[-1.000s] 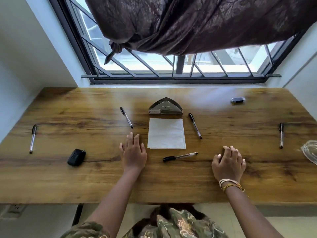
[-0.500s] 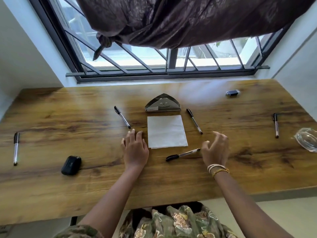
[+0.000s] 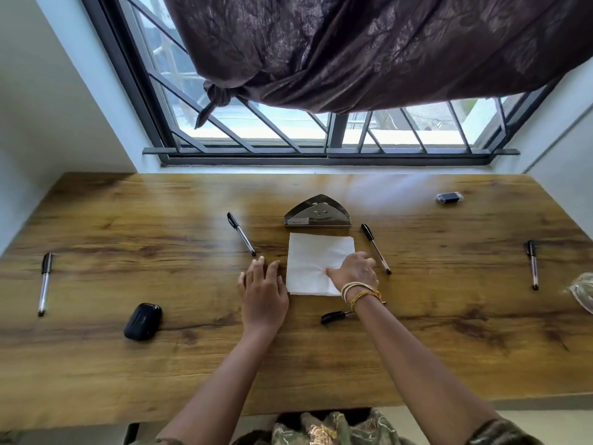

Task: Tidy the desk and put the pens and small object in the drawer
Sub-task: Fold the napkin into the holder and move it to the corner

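Observation:
Several black-capped pens lie on the wooden desk (image 3: 417, 342): one at the far left (image 3: 45, 283), one left of centre (image 3: 241, 233), one right of centre (image 3: 375, 248), one at the far right (image 3: 532, 264), and one (image 3: 335, 317) partly hidden under my right wrist. A small black case (image 3: 143, 321) sits at the front left. A white napkin (image 3: 313, 261) lies at the centre. My right hand (image 3: 353, 272) rests on the napkin's right part, fingers pinching and wrinkling it. My left hand (image 3: 263, 290) lies flat on the desk, touching the napkin's left edge.
A metal triangular napkin holder (image 3: 317, 211) stands just behind the napkin. A small dark object (image 3: 449, 197) lies at the back right. A clear plastic thing (image 3: 582, 290) sits at the right edge. A barred window and dark curtain are behind the desk.
My right hand has moved left from the bare desk, over the near pen, onto the napkin and has pinched it. My left hand has stayed put.

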Demonstrator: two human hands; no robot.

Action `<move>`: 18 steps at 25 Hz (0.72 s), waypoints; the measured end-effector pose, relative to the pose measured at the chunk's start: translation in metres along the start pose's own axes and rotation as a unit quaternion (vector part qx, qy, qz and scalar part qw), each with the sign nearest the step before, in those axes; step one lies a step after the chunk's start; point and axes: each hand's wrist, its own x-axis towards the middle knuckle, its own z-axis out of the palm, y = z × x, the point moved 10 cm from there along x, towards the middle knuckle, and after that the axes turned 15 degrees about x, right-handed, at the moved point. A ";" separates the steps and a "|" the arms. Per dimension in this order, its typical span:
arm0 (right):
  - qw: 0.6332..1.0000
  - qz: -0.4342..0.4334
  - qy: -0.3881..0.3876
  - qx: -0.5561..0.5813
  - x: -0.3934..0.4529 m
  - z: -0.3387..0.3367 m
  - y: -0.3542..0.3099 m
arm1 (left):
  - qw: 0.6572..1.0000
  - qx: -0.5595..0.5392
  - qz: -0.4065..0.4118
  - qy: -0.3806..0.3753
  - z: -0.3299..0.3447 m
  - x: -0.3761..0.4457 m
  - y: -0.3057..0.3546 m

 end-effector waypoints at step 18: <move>0.871 -0.155 -0.384 0.263 0.014 -0.001 -0.072 | 0.901 -0.407 0.057 -0.139 -0.052 0.099 0.046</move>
